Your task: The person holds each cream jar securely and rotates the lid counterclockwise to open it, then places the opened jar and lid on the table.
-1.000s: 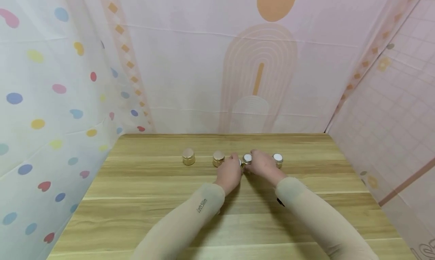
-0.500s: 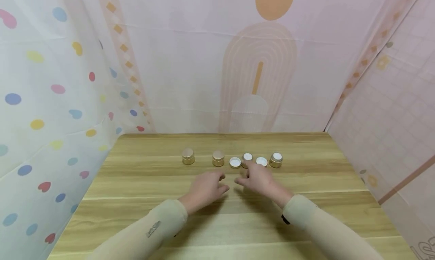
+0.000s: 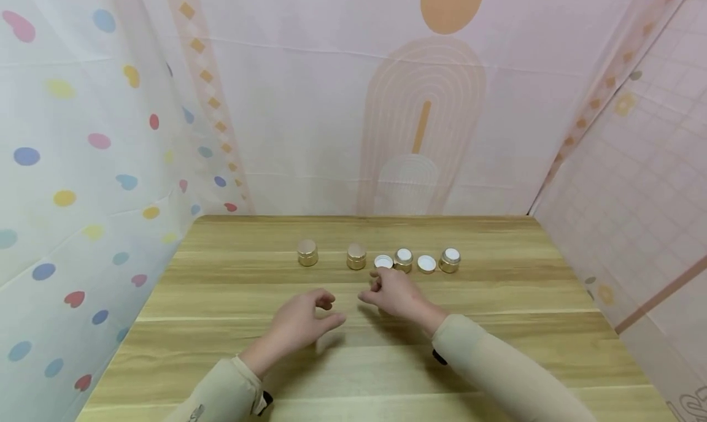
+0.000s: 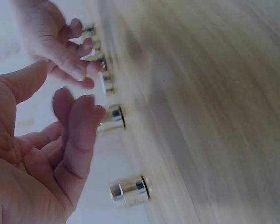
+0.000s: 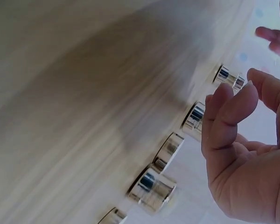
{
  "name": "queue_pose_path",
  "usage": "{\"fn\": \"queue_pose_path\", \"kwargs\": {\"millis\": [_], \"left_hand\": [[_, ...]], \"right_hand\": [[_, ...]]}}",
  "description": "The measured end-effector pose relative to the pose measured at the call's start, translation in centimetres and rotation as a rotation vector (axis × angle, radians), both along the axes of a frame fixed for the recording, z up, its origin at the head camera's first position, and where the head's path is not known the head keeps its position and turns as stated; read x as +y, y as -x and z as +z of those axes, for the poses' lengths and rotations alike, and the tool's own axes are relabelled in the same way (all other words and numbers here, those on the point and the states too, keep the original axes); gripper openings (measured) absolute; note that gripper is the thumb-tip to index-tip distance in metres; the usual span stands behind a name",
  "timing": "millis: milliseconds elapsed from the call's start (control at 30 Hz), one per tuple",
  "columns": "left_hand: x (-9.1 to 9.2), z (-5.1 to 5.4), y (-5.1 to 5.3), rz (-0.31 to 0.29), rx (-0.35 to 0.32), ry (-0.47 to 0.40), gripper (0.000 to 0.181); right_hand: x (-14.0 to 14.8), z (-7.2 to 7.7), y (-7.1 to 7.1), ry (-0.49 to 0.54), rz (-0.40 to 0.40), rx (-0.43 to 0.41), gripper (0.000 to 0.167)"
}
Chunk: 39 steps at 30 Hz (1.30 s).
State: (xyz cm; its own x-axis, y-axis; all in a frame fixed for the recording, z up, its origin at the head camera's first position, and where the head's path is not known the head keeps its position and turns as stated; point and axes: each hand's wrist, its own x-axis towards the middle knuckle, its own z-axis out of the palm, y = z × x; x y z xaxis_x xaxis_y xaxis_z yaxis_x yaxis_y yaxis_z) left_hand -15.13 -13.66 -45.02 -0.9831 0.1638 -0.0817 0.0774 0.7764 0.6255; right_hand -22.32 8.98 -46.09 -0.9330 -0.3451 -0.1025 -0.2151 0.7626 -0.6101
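Small gold jars stand in a row across the table in the head view. Two at the left, the far-left jar (image 3: 307, 253) and its neighbour (image 3: 356, 257), have their gold lids on. Further right, two jars (image 3: 404, 260) (image 3: 450, 260) show white tops, each with a loose lid on its left, white inside up: one lid (image 3: 383, 262) and another lid (image 3: 426, 264). My right hand (image 3: 399, 296) hovers just in front of the first loose lid, fingers loosely bent and holding nothing. Lower left, my left hand (image 3: 298, 324) hangs over the table, relaxed, thumb apart from its fingers.
The wooden table (image 3: 221, 299) ends at the back against a pale patterned curtain (image 3: 298, 121). A dotted curtain (image 3: 83, 183) hangs along the left and a grid-patterned one (image 3: 635, 183) along the right.
Both hands have let go of the middle jar and its lid, which now lies open side up. My left hand has drawn back down and left; my right hand has moved slightly left and nearer.
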Motion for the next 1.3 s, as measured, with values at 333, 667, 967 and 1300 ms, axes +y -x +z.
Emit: {"fn": "queue_pose_path", "kwargs": {"millis": [333,667,967,1300], "left_hand": [[-1.3,0.8,-0.2,0.098,0.01,0.0,0.066],[-1.3,0.7,-0.4,0.115,0.007,-0.038,0.071],[-1.4,0.2,-0.3,0.117,0.01,-0.055,0.069],[-1.5,-0.1,-0.7,0.128,0.004,-0.073,0.067]], "right_hand": [[-2.1,0.3,1.9,0.011,-0.109,0.014,0.069],[-3.6,-0.2,3.9,0.01,-0.167,-0.089,0.059],[-5.2,-0.7,5.2,-0.102,-0.232,-0.033,0.046],[-6.2,-0.6,5.4,-0.125,-0.28,-0.029,0.066]]}}
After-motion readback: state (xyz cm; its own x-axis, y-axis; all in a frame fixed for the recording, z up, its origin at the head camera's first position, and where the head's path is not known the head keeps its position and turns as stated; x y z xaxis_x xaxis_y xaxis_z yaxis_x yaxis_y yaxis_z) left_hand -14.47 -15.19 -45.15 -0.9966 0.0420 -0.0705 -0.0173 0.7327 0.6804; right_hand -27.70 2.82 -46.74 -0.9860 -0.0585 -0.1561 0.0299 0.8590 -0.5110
